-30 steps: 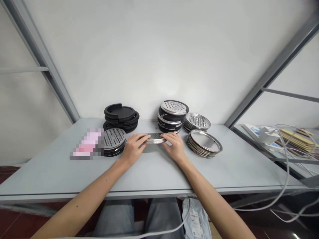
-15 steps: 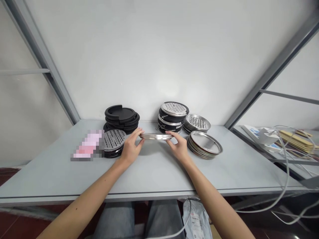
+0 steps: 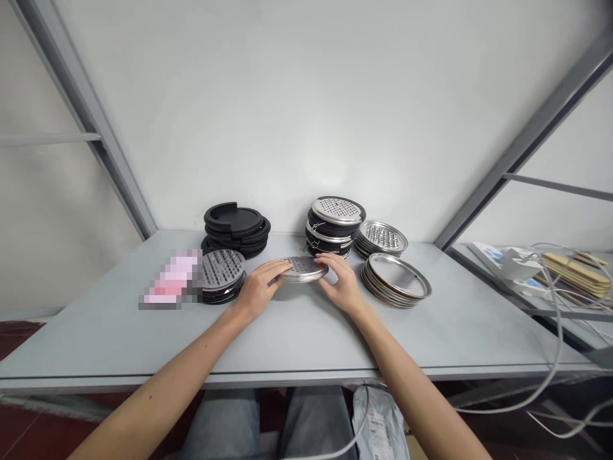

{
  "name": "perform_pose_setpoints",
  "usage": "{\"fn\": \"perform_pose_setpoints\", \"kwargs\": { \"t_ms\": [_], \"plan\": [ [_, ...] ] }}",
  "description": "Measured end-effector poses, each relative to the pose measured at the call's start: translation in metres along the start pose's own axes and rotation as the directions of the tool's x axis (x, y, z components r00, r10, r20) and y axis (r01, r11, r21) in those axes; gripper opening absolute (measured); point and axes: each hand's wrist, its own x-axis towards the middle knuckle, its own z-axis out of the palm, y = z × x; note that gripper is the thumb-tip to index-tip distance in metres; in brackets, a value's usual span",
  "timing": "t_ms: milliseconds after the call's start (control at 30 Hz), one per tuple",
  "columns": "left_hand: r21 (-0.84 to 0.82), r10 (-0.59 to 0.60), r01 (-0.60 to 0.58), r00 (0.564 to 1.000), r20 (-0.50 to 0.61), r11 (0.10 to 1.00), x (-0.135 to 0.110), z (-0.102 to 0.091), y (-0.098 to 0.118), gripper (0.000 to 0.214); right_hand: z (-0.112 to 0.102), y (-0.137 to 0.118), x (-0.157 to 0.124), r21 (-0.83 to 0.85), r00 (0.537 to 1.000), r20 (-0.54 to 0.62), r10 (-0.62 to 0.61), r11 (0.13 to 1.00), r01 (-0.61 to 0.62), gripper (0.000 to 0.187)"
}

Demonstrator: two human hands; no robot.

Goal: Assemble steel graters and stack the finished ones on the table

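Fingers (image 3: 274, 267) of left hand (image 3: 255, 291) and right hand (image 3: 345, 289) are clamped on opposite edges of the metal disc (image 3: 302, 267). It's between them, above the table (image 3: 297, 338) (round, no long axis), neither hand nearer.

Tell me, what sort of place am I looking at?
Probably a small assembly or packing workshop, though no sign confirms it: a grey table bears stacks of matching parts, such as black round holders and smooth metal discs, and a labelled plastic bag shows below its front edge.
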Motion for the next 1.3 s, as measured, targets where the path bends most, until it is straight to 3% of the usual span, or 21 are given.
{"fn": "perform_pose_setpoints", "kwargs": {
  "t_ms": [233,433,567,733,900,1067,1300],
  "plan": [
    [0.103,-0.006,0.009,1.0,-0.024,0.995,-0.001,0.001,0.001,0.04,-0.003,0.005,-0.003,-0.152,0.998,0.028,-0.051,0.987,0.055,0.026],
    [0.11,0.036,-0.047,0.994,0.104,0.993,-0.001,0.0,0.006,0.051,-0.001,-0.001,-0.003,-0.227,0.999,0.022,-0.037,0.973,0.041,0.02],
    [0.138,0.021,-0.043,0.987,0.159,0.989,-0.002,0.001,0.007,0.053,0.002,-0.006,-0.004,-0.196,0.998,0.058,-0.038,0.979,0.049,0.022],
    [0.209,-0.017,-0.033,0.972,0.233,0.977,-0.006,0.006,0.002,0.043,0.003,-0.002,-0.007,-0.031,0.974,0.221,-0.057,0.997,0.065,0.031],
    [0.226,-0.006,-0.051,0.969,0.246,0.973,-0.009,0.007,-0.005,0.043,-0.001,-0.003,-0.007,0.043,0.968,0.248,-0.044,0.998,0.034,0.038],
    [0.154,0.002,-0.047,0.958,0.286,0.987,-0.009,0.007,-0.007,0.046,-0.002,-0.006,-0.005,0.072,0.952,0.304,-0.038,0.997,0.017,0.026],
    [0.168,-0.013,-0.043,0.947,0.322,0.985,-0.007,0.005,-0.003,0.045,0.002,-0.004,-0.005,0.036,0.953,0.295,0.065,0.996,-0.079,0.014]
  ]
}}
